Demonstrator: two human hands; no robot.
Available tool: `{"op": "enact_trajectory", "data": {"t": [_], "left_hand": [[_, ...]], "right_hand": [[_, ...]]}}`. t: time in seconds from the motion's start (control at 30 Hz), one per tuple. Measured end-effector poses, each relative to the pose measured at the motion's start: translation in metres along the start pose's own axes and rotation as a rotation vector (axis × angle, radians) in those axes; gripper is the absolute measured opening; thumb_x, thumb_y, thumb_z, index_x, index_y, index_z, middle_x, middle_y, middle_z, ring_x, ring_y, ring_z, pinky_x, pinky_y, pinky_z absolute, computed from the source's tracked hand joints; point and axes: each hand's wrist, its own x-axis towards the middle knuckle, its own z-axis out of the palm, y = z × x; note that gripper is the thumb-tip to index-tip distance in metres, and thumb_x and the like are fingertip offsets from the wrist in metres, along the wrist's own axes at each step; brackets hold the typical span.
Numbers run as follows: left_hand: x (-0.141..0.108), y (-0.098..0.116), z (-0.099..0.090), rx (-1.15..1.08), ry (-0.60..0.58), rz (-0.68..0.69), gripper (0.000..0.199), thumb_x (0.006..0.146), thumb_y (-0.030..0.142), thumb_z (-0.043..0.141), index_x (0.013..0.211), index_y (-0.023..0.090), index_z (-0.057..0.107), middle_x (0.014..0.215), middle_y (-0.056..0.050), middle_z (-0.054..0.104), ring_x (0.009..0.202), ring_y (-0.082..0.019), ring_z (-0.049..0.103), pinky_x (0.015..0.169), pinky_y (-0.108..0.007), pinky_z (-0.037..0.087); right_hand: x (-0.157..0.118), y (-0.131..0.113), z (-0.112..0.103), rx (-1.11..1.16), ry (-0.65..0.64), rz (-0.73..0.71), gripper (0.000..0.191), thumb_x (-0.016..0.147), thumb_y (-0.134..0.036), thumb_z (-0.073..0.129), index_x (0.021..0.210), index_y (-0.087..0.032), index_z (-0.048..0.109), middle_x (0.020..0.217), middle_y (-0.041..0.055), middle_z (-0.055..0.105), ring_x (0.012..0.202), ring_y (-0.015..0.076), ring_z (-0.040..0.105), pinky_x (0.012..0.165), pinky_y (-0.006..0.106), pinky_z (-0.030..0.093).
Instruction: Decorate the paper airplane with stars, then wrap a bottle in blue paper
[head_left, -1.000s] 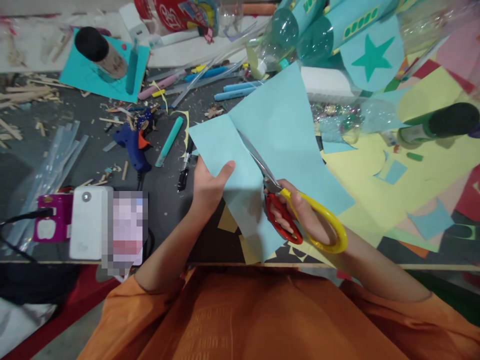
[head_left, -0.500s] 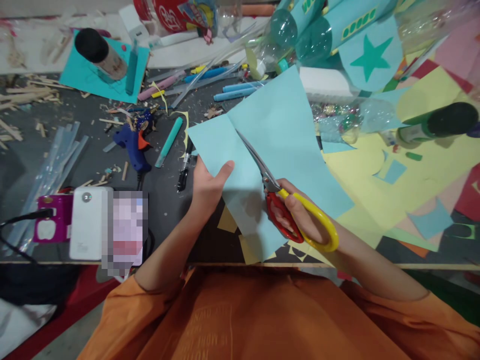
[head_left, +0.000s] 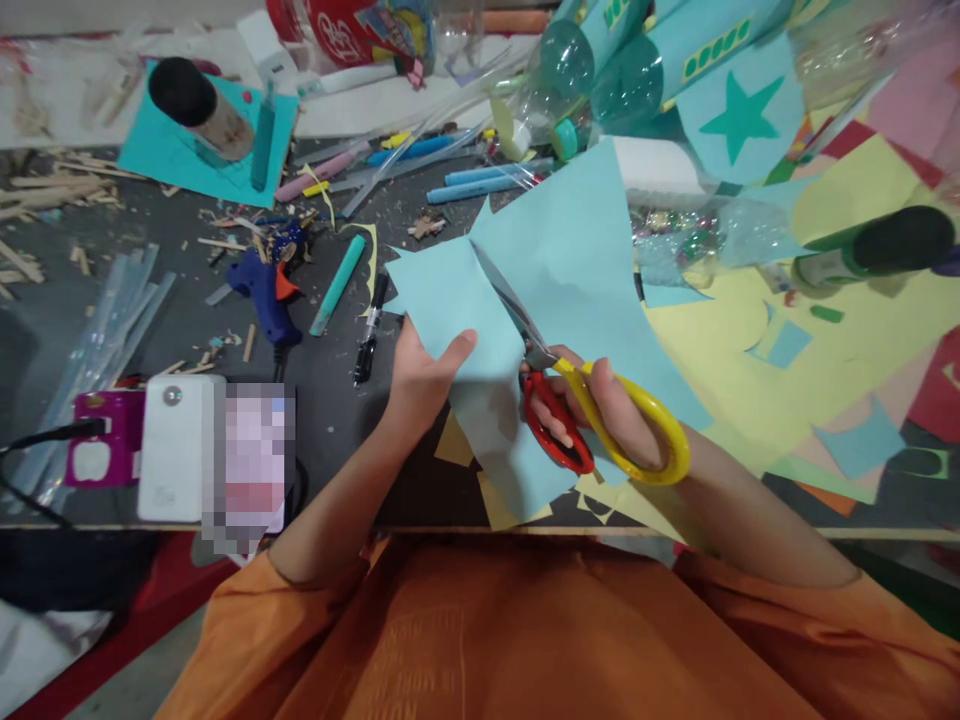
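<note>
A light blue sheet of paper [head_left: 570, 250] lies at an angle before me, with a cut running into it from its far edge. My left hand [head_left: 431, 375] pinches the left part of the sheet, thumb on top and fingers hidden underneath. In my right hand [head_left: 600, 405] is a pair of scissors [head_left: 536, 350] with one red and one yellow handle loop. Its blades point away and to the left, along the cut in the paper. The loops stand spread apart around my fingers.
On the left lie a blue glue gun [head_left: 262, 290], a teal marker [head_left: 339, 285], a black pen [head_left: 371, 335], a white power bank [head_left: 176, 445] and clear glue sticks [head_left: 112, 350]. Plastic bottles [head_left: 630, 85] stand behind. Yellow paper [head_left: 750, 370] and scraps cover the right side.
The scissor loops have spread wider and the right hand has shifted slightly. The paper has moved a little right, and the gap at its far edge looks wider.
</note>
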Motion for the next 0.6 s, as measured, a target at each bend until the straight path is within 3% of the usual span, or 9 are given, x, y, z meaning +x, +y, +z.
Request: {"op": "enact_trajectory", "data": {"t": [0.37, 0.6], "left_hand": [[-0.0006, -0.0021, -0.0007, -0.017, 0.0, -0.013, 0.054, 0.063, 0.046, 0.078, 0.103, 0.019, 0.056, 0.11, -0.013, 0.073, 0.099, -0.03, 0.073, 0.087, -0.044, 0.062], [-0.0002, -0.0005, -0.0021, -0.007, -0.01, 0.0, 0.053, 0.064, 0.045, 0.078, 0.104, 0.02, 0.053, 0.113, -0.012, 0.073, 0.104, -0.03, 0.073, 0.092, -0.043, 0.06]], "right_hand": [[0.0078, -0.0046, 0.0021, -0.05, 0.01, -0.049, 0.065, 0.083, -0.089, 0.031, 0.071, -0.026, 0.038, 0.044, -0.008, 0.039, 0.034, 0.0087, 0.038, 0.034, 0.024, 0.036], [0.0058, -0.0041, 0.0062, -0.01, 0.081, -0.029, 0.058, 0.085, -0.084, 0.041, 0.088, -0.026, 0.038, 0.051, -0.0118, 0.042, 0.035, 0.0072, 0.038, 0.033, 0.021, 0.037]]}}
